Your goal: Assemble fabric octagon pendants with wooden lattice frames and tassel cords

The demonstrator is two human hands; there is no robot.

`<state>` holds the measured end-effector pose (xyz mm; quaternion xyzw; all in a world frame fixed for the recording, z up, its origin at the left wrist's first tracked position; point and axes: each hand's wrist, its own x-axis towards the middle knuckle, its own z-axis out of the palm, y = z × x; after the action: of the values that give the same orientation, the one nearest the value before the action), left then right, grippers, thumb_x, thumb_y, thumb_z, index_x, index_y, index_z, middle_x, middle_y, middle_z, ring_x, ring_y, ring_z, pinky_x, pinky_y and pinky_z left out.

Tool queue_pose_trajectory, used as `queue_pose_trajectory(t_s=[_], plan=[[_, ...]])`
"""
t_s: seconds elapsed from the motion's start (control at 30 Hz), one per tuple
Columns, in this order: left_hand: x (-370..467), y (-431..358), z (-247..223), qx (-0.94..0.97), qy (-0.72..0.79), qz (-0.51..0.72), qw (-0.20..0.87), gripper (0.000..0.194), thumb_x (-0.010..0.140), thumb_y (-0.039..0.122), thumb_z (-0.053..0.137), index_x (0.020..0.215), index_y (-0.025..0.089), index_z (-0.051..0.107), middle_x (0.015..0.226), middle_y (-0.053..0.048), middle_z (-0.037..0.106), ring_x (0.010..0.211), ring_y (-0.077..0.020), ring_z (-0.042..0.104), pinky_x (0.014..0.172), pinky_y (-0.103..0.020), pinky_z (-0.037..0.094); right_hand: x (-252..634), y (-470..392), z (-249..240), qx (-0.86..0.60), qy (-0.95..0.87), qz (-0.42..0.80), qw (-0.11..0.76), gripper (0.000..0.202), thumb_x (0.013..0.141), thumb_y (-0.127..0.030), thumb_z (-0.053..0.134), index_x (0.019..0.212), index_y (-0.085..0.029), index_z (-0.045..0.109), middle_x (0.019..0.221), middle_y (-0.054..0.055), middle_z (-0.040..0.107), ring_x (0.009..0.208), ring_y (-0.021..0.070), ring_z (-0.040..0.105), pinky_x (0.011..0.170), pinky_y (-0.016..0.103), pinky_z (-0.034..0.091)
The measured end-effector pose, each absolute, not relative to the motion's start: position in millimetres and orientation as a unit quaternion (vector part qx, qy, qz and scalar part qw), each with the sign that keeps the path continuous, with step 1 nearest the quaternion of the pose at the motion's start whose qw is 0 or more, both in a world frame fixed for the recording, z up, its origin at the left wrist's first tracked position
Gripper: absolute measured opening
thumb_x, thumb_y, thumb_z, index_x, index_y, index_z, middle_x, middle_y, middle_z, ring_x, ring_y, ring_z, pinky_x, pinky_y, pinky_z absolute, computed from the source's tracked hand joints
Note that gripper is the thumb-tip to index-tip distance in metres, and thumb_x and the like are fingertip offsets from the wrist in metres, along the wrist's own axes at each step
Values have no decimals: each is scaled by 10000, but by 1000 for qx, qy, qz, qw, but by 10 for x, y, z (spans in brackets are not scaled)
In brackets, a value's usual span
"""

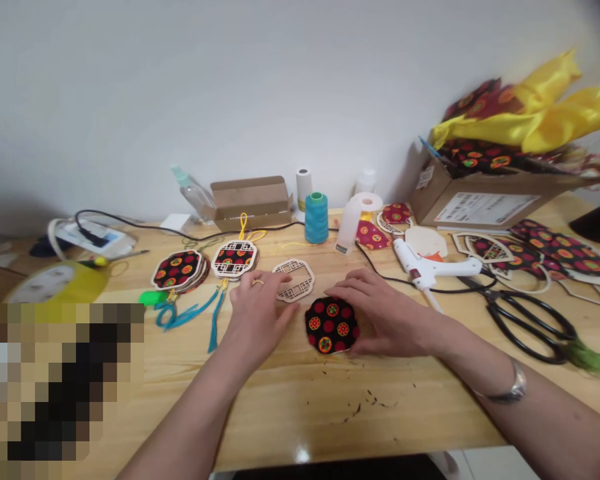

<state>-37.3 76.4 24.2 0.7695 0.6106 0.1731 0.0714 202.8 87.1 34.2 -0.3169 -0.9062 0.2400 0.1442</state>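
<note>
My left hand (pixel 260 310) has its fingers and thumb at the left edge of a pale wooden lattice piece (pixel 300 283), which lies low over the table. Just to the right, my right hand (pixel 380 313) grips a rounded piece covered in black floral fabric (pixel 333 325), thumb at its lower edge and fingers along the top. Left of my hands sits a finished-looking lattice ornament (pixel 235 259) with a yellow cord loop and a blue tassel (pixel 214 320). Beside it is a stack of fabric-faced ornaments (pixel 179 272).
A white glue gun (pixel 425 263) and black-handled scissors (pixel 530 323) lie to the right. Behind stand a teal thread spool (pixel 317 219), a white bottle (pixel 349 227) and a small cardboard box (pixel 253 200). A carton (pixel 485 203) holds fabric. Dark scraps (pixel 360 407) lie in front.
</note>
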Motion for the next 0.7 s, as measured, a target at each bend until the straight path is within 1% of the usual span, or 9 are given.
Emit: queue_pose_trajectory(t_s=[0.07, 0.17, 0.37, 0.53, 0.7], plan=[[-381, 772, 224, 771, 617, 147, 57, 288, 786, 236, 577, 1074, 225, 588, 1070, -82, 642, 1096, -298, 468, 863, -458, 374, 2031, 863, 341, -323, -904, 239, 145, 739, 695, -406, 741, 1324, -149, 452, 1205, 140, 535, 1126, 271, 405, 985, 443, 388], [-384, 775, 211, 776, 616, 132, 42, 319, 791, 212, 551, 1108, 235, 583, 1071, -83, 642, 1079, -288, 483, 843, -445, 357, 2027, 857, 349, -330, -902, 241, 137, 705, 713, -395, 726, 1313, -135, 461, 1190, 144, 533, 1113, 265, 413, 977, 436, 398], [-379, 779, 223, 780, 613, 117, 45, 360, 800, 185, 540, 1159, 201, 538, 1045, -73, 668, 1085, -287, 486, 838, -439, 330, 2006, 867, 356, -332, -902, 239, 140, 687, 727, -416, 713, 1307, -139, 470, 1165, 140, 545, 1097, 262, 425, 972, 437, 404], [-375, 777, 218, 772, 620, 128, 58, 380, 783, 179, 550, 1161, 176, 516, 1034, -73, 664, 1061, -286, 490, 845, -429, 336, 2008, 877, 359, -333, -902, 236, 139, 652, 740, -394, 706, 1295, -140, 474, 1181, 139, 552, 1115, 267, 425, 977, 437, 406], [-370, 774, 206, 763, 627, 146, 54, 387, 786, 206, 553, 1167, 176, 497, 1028, -75, 666, 1048, -285, 501, 861, -431, 337, 2030, 886, 339, -341, -902, 224, 142, 661, 731, -365, 720, 1297, -131, 470, 1171, 141, 564, 1112, 272, 434, 966, 437, 419]])
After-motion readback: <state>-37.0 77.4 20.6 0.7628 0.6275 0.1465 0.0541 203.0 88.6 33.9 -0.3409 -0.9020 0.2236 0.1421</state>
